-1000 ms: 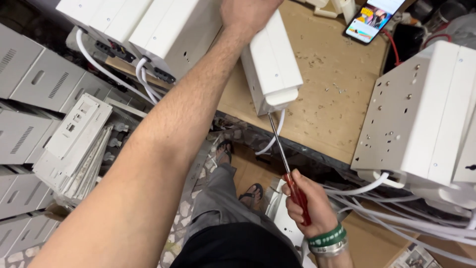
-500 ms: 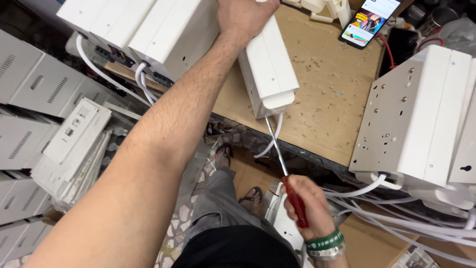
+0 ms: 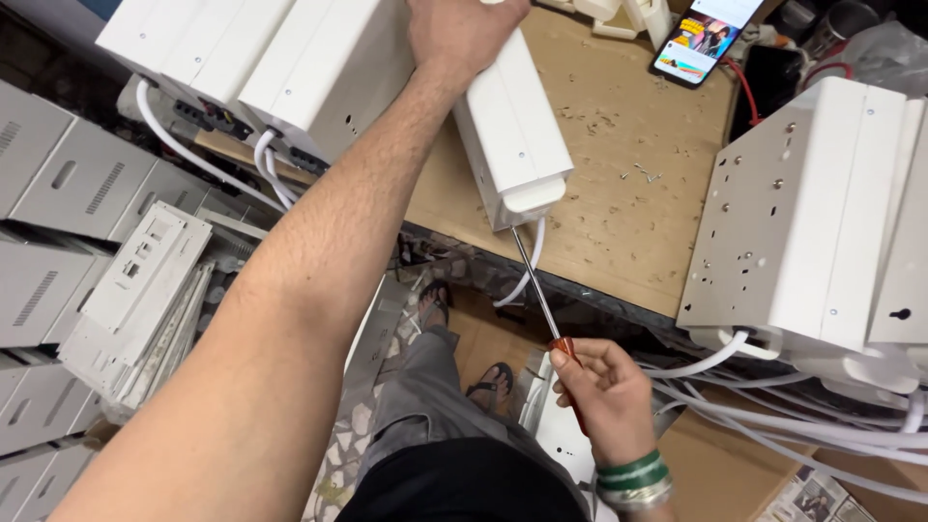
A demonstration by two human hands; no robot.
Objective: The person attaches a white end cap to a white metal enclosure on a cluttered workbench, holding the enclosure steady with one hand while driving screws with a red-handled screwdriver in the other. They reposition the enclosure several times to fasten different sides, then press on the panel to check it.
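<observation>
My left hand point(image 3: 462, 34) presses down on the far end of a long white metal box point(image 3: 517, 135) lying on a worn wooden bench point(image 3: 619, 203). My right hand point(image 3: 604, 391), with green bangles at the wrist, grips the red handle of a screwdriver point(image 3: 541, 295). Its steel shaft runs up to the near end face of the white box, with the tip touching it beside a white cable point(image 3: 527, 275) that hangs from the box.
More white boxes point(image 3: 290, 58) stand at the back left, and larger white units point(image 3: 822, 213) with white cables at the right. A phone point(image 3: 701, 39) lies on the bench. Grey metal covers point(image 3: 68, 242) are stacked at the left. Loose screws point(image 3: 643, 176) lie mid-bench.
The view shifted slightly; my right hand has drawn a little nearer, the screwdriver tip still at the box's end. My left hand stays on the box.
</observation>
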